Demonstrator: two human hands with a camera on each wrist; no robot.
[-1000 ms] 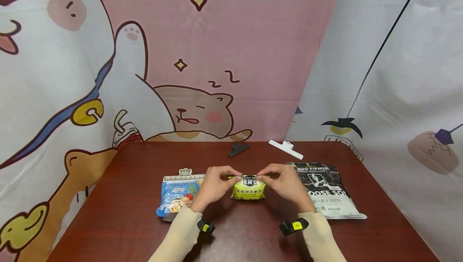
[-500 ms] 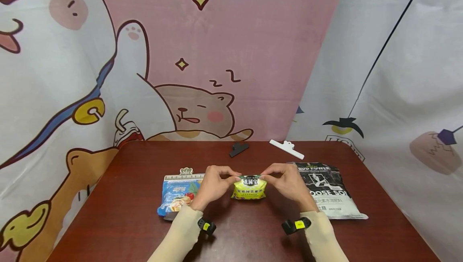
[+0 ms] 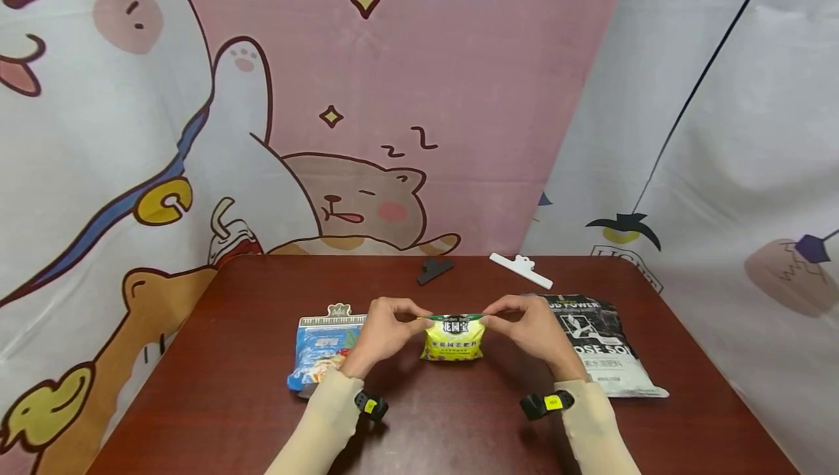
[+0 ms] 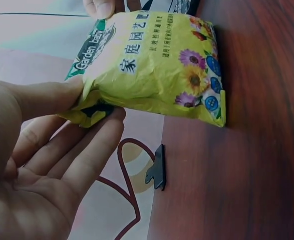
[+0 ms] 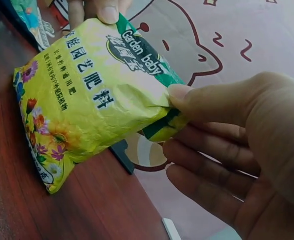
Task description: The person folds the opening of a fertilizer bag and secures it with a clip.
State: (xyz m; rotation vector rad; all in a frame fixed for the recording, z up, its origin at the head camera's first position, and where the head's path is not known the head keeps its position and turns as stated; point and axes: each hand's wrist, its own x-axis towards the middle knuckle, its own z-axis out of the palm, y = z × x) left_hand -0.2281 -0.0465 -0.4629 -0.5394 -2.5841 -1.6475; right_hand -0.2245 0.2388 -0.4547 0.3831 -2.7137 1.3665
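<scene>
Between the two hands stands a small yellow fertilizer bag with a green top band and flowers printed low on its front. My left hand pinches its upper left corner, thumb in front and fingers behind. At the upper right corner, my right hand pinches in the same way. The top looks folded over toward the back; in the right wrist view the bag shows a green flap tucked behind its edge. Its lower edge appears to rest on the table.
Left of the hands lies a blue bag with a clip along its top. A black-and-white soil bag lies to the right, partly behind the right hand. Toward the back edge are a black clip and a white clip.
The right hand has shifted slightly to the right and the hands are a little farther apart. More of the bag's green top band shows now. Both hands keep their pinch.
</scene>
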